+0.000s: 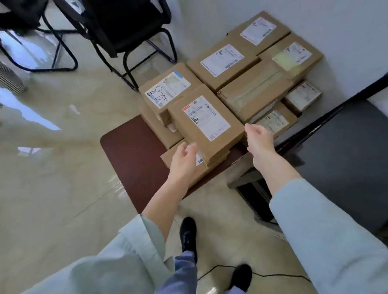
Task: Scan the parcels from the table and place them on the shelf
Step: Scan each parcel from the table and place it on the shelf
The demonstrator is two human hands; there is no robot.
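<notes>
Flanking a brown, white-labelled parcel (206, 125), both hands (184, 156) apart, fingers relaxed, empty.

We see a dark reddish-brown surface (129, 150) standing on a glossy tiled floor (42, 178). Brown cardboard parcels (251, 98) with white shipping labels cover its far part, some stacked; the near left corner lies bare. Black chairs (125, 37) stand on the floor beyond.
</notes>
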